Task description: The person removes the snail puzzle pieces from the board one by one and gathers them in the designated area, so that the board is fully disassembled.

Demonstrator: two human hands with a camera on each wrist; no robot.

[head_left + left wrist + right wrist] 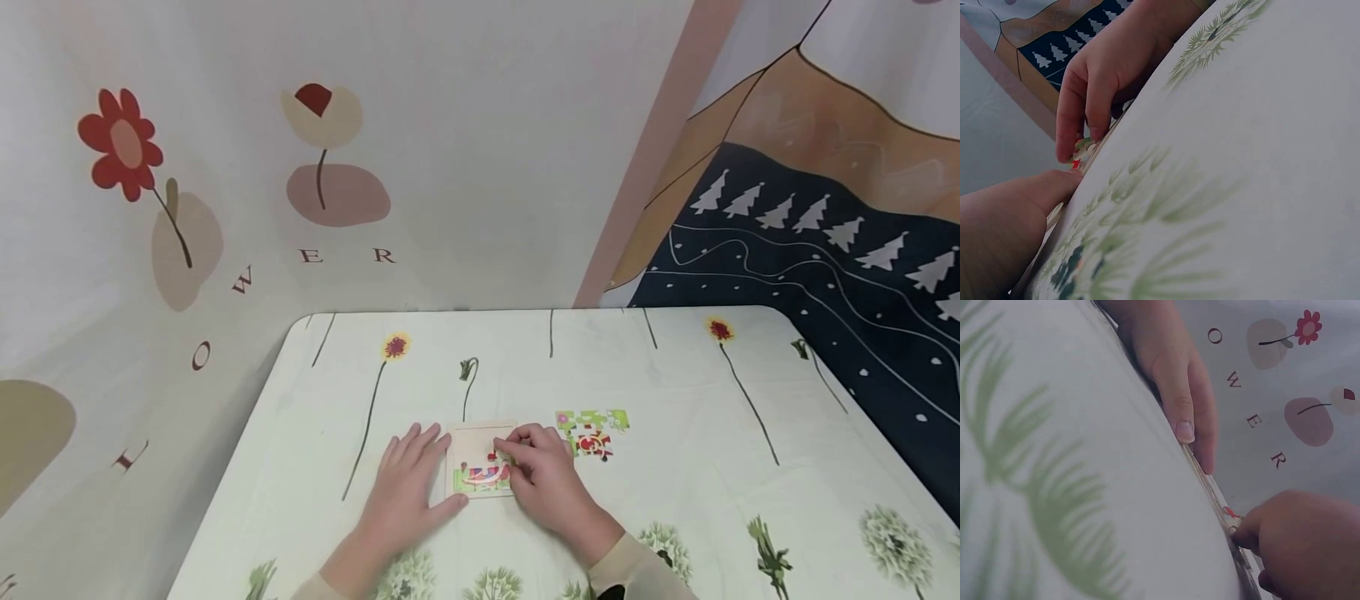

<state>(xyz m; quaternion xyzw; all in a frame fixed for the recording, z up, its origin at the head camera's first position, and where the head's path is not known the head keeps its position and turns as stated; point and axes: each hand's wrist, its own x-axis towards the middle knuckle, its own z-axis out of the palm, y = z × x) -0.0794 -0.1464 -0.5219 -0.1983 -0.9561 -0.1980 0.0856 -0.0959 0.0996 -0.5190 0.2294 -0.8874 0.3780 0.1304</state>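
A small square wooden puzzle tray [467, 442] lies on the flower-print tablecloth [675, 392]. Red and green pieces [486, 477] sit in its lower part. My left hand [408, 479] lies flat on the cloth against the tray's left edge, fingers straight, thumb by the near corner. My right hand [538, 468] is curled over the tray's right side, its fingertips pinching a puzzle piece [501, 454] down onto the tray. The left wrist view shows those fingers [1075, 134] pointing down at the tray's edge. In the right wrist view the left hand's fingers [1182, 400] rest along the tray.
A cluster of loose green, red and white puzzle pieces [592, 432] lies just right of the tray. Printed fabric walls close in behind and to the right [825, 233]. The table's left edge [247, 467] is near my left hand.
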